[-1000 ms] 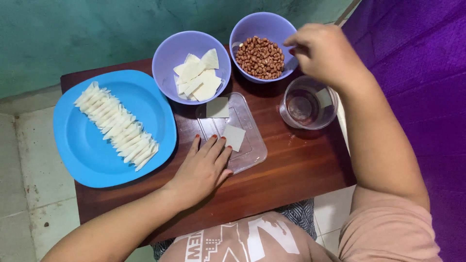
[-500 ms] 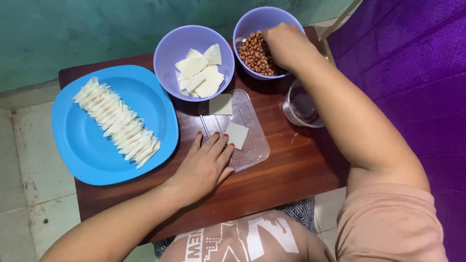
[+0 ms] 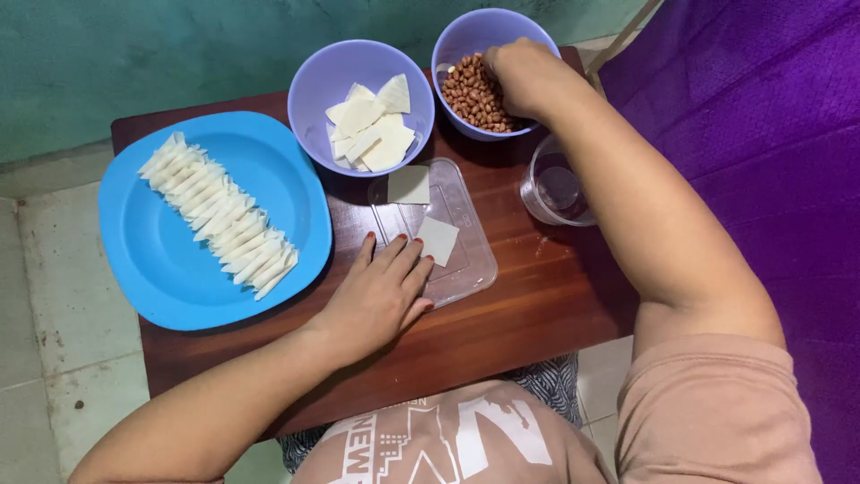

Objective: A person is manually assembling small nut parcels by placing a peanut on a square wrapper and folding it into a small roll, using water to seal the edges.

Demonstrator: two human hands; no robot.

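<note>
Right hand dipped in the lilac plastic bowl of peanuts at upper right, fingers curled, grip hidden; left hand flat and open, pinning the clear plastic board beside the square white wrapper mid-counter, so pinch just a few nuts

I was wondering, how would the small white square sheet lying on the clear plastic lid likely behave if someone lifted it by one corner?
The white square sheet lies quite flat on the clear lid, so it is probably thin, light and floppy. Similar pieces in the bowl overlap and bend slightly, suggesting it would droop. It may tear easily or cling a little to the plastic.
</note>
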